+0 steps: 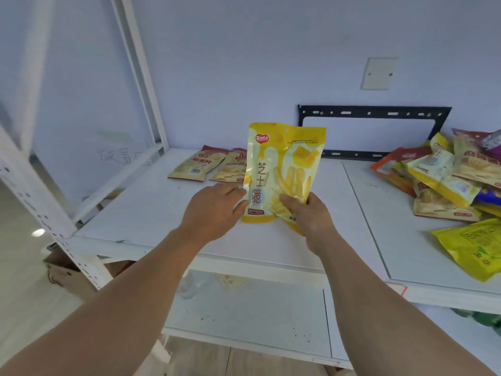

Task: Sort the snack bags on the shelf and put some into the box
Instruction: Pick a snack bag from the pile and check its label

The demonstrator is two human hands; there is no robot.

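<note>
At the centre of the frame both hands hold one yellow snack bag upright above the white shelf. The left hand meets the bag's lower left edge, its fingers only loosely bent with the thumb against the front. The right hand grips the lower right corner, thumb pressed across the front and fingers curled behind.

The bag is a flat glossy plastic pouch, tall and rectangular with a sealed top strip and a small hang hole. Its front is yellow and cream, with a red heart-shaped logo at the upper left, large dark characters down the left side, and pictures of pale sticks and a cheese cube on the right. The foil creases where the right hand pinches it.

Just behind the bag, left of centre, two cream and red bags lie flat side by side on the shelf. At the right edge of the frame a loose pile of bags in yellow, orange, cream and purple lies heaped, and another yellow bag lies below it, at the lower right.

The shelf is smooth painted metal with white perforated posts. A black slotted metal bracket and a white blank plate are fixed to the pale wall. A lower shelf shows beneath, and a cardboard box sits at the lower left.
</note>
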